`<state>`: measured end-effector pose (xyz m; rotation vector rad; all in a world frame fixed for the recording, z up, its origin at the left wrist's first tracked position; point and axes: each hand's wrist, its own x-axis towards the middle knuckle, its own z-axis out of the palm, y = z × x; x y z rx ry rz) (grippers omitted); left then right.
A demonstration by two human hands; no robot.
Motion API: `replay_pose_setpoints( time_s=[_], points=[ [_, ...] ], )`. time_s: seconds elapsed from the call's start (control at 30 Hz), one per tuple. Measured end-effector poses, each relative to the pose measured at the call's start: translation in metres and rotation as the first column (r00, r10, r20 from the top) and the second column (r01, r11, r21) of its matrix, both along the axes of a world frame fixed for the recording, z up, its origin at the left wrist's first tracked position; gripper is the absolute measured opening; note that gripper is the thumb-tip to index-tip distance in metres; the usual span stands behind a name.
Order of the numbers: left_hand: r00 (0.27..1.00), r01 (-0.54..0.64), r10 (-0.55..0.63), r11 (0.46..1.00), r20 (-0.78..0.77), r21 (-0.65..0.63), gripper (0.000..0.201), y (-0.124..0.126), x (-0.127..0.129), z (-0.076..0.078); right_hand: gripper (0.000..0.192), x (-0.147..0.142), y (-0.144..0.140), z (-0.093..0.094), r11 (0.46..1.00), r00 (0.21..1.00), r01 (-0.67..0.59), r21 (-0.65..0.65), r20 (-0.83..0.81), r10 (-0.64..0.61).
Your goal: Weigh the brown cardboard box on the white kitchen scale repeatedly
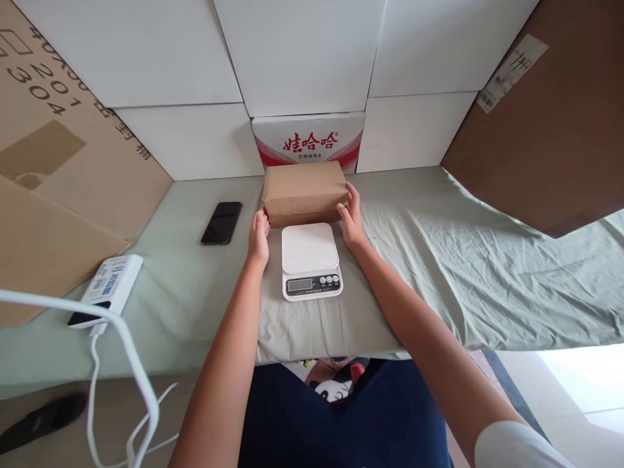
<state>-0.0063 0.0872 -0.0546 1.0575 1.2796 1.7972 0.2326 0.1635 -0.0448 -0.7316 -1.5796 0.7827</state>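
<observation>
A closed brown cardboard box (305,185) lies behind a white kitchen scale (310,250) on the cloth-covered surface. My left hand (259,235) presses against the box's lower left corner, fingers partly hidden beside it. At the opposite end, my right hand (351,214) grips the right side, thumb on the front face and fingers along the edge. Between my forearms sits the scale, its grey display and round buttons facing me; no digits can be made out on it. The box's underside is out of sight.
A black phone (221,223) lies left of my left hand. Farther left is a white power bank (107,289) with a white cable (127,338). Large cartons stand at left (63,156) and right (546,130). A red-and-white printed box (312,140) stands behind, against white panels.
</observation>
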Motion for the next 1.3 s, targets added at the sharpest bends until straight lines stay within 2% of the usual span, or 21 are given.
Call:
replay_pose_setpoints(
  time_s=[0.37, 0.73, 1.03, 1.2, 1.3],
  points=[
    [1.000, -0.009, 0.009, 1.000, 0.007, -0.023, 0.089, 0.002, -0.001, 0.001, 0.082, -0.001, -0.007, 0.005, 0.999, 0.998, -0.045, -0.017, -0.037, 0.044],
    [1.000, -0.002, 0.002, 1.000, -0.003, -0.027, 0.088, 0.003, -0.002, 0.000, 0.088, -0.002, -0.001, -0.003, 0.998, 0.998, -0.037, -0.046, -0.044, 0.035],
    [1.000, 0.001, 0.000, 0.998, 0.001, -0.059, 0.090, 0.003, -0.001, 0.001, 0.088, -0.001, -0.004, 0.000, 0.995, 0.999, -0.031, -0.092, -0.030, 0.029],
    [1.000, 0.013, -0.013, 0.999, 0.013, -0.039, 0.089, 0.001, 0.002, 0.000, 0.093, -0.001, -0.008, 0.005, 0.999, 1.000, 0.018, -0.038, 0.008, -0.018],
    [1.000, 0.010, -0.010, 1.000, 0.014, 0.000, 0.087, -0.002, 0.007, 0.005, 0.094, 0.000, -0.012, 0.007, 0.998, 0.998, 0.055, 0.025, 0.006, -0.055]
  ],
)
